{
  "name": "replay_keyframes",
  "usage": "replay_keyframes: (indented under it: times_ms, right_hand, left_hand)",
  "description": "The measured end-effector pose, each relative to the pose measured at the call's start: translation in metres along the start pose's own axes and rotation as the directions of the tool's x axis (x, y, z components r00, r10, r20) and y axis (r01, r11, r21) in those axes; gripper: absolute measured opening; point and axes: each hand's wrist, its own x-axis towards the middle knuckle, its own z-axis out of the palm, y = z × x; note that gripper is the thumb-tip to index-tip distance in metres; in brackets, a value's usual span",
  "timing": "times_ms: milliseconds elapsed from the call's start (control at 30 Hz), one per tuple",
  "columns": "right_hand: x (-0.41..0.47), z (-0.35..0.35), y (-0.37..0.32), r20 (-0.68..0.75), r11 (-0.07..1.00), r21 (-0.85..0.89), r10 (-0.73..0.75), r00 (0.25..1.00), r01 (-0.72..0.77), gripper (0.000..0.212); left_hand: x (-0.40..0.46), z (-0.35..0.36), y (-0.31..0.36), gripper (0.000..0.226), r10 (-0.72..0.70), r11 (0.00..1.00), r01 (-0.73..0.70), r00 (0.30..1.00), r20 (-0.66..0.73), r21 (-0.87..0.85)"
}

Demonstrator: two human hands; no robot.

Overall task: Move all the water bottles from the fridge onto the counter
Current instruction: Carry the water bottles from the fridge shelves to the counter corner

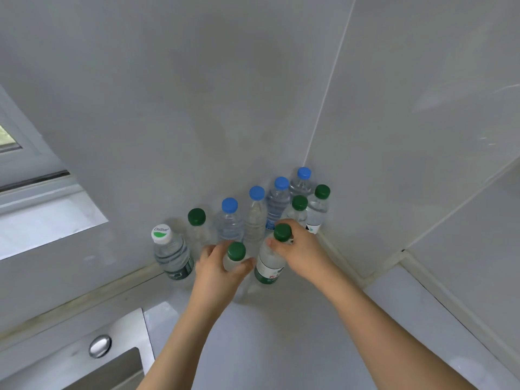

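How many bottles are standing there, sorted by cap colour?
Green caps: 5, including the one in the left hand at and the one in the right hand at
Blue caps: 4, e.g.
White cap with green leaf: 1
Total: 10 bottles on the counter
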Motion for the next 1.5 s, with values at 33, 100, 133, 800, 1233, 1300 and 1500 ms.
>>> replay_keyframes:
  times_ms: [33,100,133,800,1233,1300,1500]
  right_hand:
    - [0.000,0.002,0.000,-0.003,1.000,-0.006,0.005,1.000,-0.005,0.034]
    - [-0.002,0.006,0.001,0.019,0.999,-0.044,0.028,0.999,-0.027,0.038]
    - [-0.003,0.007,0.002,0.040,0.997,-0.070,0.047,0.998,-0.044,0.039]
    - [0.031,0.024,0.005,-0.049,0.989,0.142,0.051,0.997,-0.044,0.026]
    - [0.011,0.031,0.010,-0.074,0.987,0.142,0.085,0.994,-0.074,0.028]
    - [0.003,0.029,0.007,-0.070,0.990,0.130,0.066,0.995,-0.057,0.037]
    - [-0.035,0.001,-0.004,-0.085,0.998,0.012,0.057,0.995,-0.057,0.027]
  left_hand:
    - [-0.001,0.001,-0.004,0.059,-0.030,0.999,0.029,0.999,0.033,0.020]
    - [-0.005,0.004,-0.011,0.070,-0.111,0.993,0.106,0.989,0.095,0.048]
    - [-0.007,0.006,-0.014,0.071,-0.145,0.989,0.141,0.983,0.112,0.037]
    - [0.019,0.041,-0.018,0.047,-0.114,0.993,0.113,0.992,-0.062,-0.027]
    - [0.025,0.047,-0.026,0.038,-0.148,0.987,0.151,0.988,-0.054,0.054]
    - [0.022,0.044,-0.022,0.036,-0.157,0.985,0.159,0.987,-0.034,0.060]
    - [-0.008,0.030,-0.006,0.045,-0.112,0.983,0.122,0.991,-0.078,0.140]
